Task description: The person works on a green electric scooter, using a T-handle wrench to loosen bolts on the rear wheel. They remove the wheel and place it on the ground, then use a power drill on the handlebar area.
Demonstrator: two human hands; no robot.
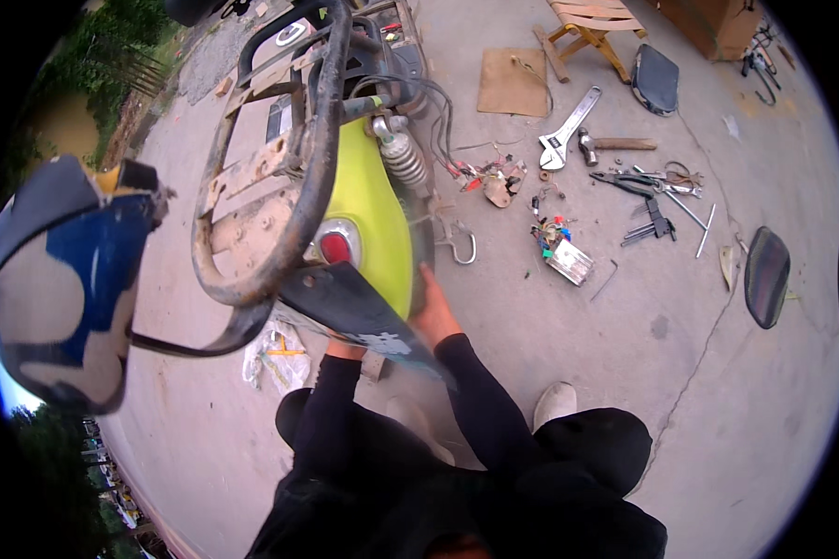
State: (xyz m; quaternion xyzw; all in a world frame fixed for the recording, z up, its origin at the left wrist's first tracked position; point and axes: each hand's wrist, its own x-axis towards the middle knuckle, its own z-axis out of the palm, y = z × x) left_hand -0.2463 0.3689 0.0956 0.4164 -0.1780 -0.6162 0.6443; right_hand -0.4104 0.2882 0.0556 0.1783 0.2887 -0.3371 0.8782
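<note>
My right hand point(433, 312) presses flat on the yellow-green fender point(373, 214); my left hand point(345, 349) grips the black mudflap point(350, 307) between them.

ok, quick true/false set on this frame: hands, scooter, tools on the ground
1. The right hand rests against the yellow-green rear fender. True.
2. The left hand is in full view, gripping the adjustable wrench. False: it is mostly hidden under the black mudguard flap; the wrench lies on the concrete ground.
3. The tail light is red. True.
4. The hammer lies beside the wrench. True.
5. The scooter's rear rack is shiny and new. False: it looks rusty and worn.
</note>
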